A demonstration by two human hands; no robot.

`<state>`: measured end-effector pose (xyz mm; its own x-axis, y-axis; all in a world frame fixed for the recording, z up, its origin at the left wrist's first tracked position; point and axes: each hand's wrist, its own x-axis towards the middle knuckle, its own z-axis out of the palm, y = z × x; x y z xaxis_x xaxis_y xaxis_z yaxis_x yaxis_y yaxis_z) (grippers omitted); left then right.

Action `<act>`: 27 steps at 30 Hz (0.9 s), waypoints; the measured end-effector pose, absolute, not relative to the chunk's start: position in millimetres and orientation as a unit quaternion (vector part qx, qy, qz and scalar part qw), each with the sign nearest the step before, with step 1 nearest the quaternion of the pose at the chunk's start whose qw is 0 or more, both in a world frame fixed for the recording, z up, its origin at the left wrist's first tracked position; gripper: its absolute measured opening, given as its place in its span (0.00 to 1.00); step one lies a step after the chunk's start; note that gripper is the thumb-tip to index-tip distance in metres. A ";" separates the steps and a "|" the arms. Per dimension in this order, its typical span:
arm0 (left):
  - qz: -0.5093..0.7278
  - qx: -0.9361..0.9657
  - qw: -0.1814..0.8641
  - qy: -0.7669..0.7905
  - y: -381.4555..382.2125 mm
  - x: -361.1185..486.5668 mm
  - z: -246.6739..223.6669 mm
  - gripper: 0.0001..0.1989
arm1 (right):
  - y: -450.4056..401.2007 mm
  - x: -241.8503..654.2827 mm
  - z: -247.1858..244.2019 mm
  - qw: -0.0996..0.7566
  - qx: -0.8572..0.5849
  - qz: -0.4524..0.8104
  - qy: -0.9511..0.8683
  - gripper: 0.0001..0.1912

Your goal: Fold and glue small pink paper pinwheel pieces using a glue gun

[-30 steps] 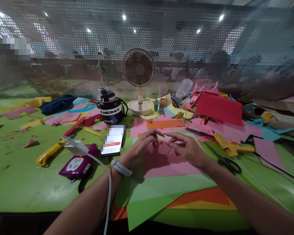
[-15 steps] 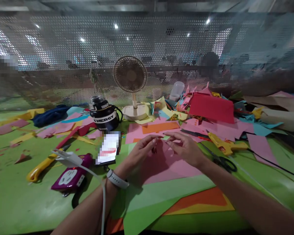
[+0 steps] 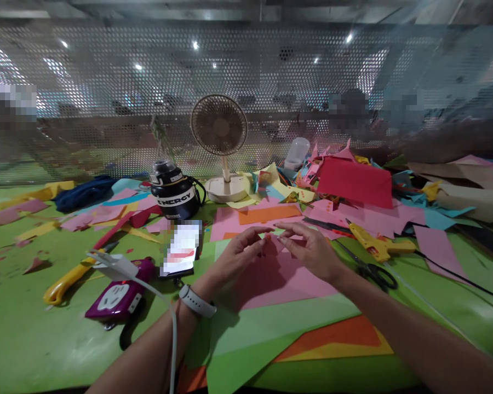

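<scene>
Above a pink paper sheet [image 3: 267, 284], my left hand [image 3: 240, 254] has thumb and fingers closed on a small reddish-pink piece [image 3: 268, 237]. What that piece is made of is too small to tell. Facing it, my right hand [image 3: 312, 249] has its fingers curved and its thumb slightly apart from them, with nothing visible between. Its fingertips are close to the small piece, but contact cannot be made out. Under the pink sheet lie a light green sheet [image 3: 267, 328] and an orange sheet [image 3: 337, 336].
Scissors [image 3: 372, 271] and a yellow glue gun [image 3: 378, 243] lie to the right. At left are a phone [image 3: 183, 249], a purple device [image 3: 119, 298] and a yellow-handled cutter [image 3: 68, 279]. A dark bottle [image 3: 175, 194], a fan [image 3: 225, 189] and paper scraps [image 3: 355, 180] stand behind.
My left thumb and fingers have shifted slightly, and the small reddish-pink piece shows more at their tips. The right fingers have moved only a little.
</scene>
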<state>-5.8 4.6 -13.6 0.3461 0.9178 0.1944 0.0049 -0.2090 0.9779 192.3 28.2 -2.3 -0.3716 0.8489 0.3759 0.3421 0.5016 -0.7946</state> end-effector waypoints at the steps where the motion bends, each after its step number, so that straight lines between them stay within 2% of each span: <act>1: 0.443 0.640 0.514 0.361 4.8 -5.7 -14.0 0.20 | 28.1 192.3 -2.3 0.402 -0.390 0.317 -0.765 0.17; 13: 0.432 0.653 0.490 0.384 3.2 -4.6 -11.9 0.19 | 26.3 191.5 -2.6 0.395 -0.392 0.338 -0.758 0.18; 22: 0.436 0.649 0.469 0.411 8.9 -2.5 -19.2 0.23 | 23.2 190.1 -1.4 0.376 -0.380 0.314 -0.785 0.18; 27: 0.437 0.647 0.476 0.406 7.4 -2.4 -17.7 0.20 | 22.8 190.1 -1.0 0.370 -0.376 0.287 -0.799 0.18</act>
